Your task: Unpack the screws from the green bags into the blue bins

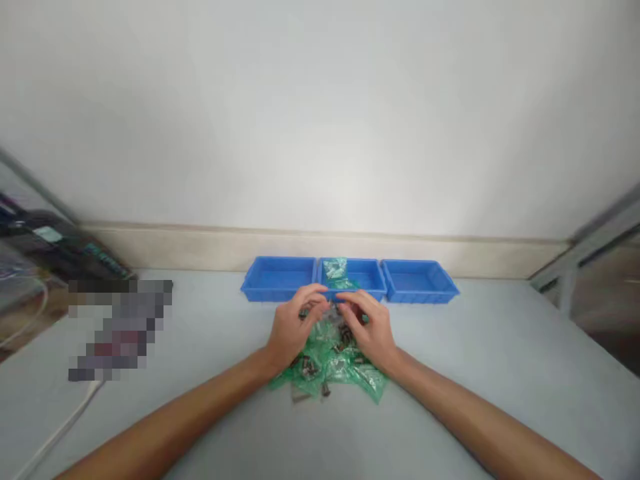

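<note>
Green-tinted plastic bags (339,368) with dark, screw-like metal pieces (346,335) lie heaped on the table under my hands. My left hand (294,321) is over the left side of the heap, its thumb and fingers curled into a pinch. Facing it, my right hand (371,327) makes a similar pinch over the right side. Their fingertips almost meet in front of the middle blue tray (370,272); whatever is pinched between them is too small to name. One loose dark screw-like piece (326,390) rests at the near edge of the heap.
The middle tray holds a green plastic bag (335,268). Beside it stand a left blue tray (283,273) and a right blue tray (420,277), along the wall. A blurred-out object (120,333) with a white cable (63,427) lies at left, near a black box (65,247).
</note>
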Demonstrator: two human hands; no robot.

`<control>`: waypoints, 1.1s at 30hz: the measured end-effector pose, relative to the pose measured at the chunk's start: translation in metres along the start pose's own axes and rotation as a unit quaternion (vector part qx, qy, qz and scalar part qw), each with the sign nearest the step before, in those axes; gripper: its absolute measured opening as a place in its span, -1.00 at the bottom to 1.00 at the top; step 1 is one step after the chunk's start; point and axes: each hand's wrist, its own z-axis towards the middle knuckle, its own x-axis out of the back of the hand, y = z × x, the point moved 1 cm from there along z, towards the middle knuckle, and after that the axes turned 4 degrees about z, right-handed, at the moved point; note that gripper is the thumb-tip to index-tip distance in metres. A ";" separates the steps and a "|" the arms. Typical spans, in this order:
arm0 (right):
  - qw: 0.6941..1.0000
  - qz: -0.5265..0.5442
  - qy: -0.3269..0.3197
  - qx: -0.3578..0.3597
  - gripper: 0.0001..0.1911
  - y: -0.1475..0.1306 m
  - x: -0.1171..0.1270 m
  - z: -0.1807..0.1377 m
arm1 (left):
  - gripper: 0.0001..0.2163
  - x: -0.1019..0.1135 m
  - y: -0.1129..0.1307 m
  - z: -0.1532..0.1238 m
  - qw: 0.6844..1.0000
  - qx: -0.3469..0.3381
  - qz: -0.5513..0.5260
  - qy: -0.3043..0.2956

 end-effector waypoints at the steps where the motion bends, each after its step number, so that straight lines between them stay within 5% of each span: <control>1: 1.000 0.002 -0.009 0.002 -0.84 0.000 0.000 0.000 | -0.81 0.000 0.000 -0.001 1.000 0.004 -0.004 0.003; 14: 0.999 0.002 -0.042 0.004 -0.86 0.001 -0.003 0.002 | -0.85 0.000 -0.001 -0.001 1.000 -0.013 -0.004 -0.019; 27: 1.000 -0.003 -0.013 -0.012 -0.85 0.002 -0.002 0.003 | -0.90 0.003 0.006 0.003 0.986 -0.133 0.095 -0.009; 33: 0.999 0.006 -0.025 -0.020 -0.76 0.001 -0.001 0.003 | -0.90 0.003 0.010 0.000 0.992 -0.099 0.078 0.008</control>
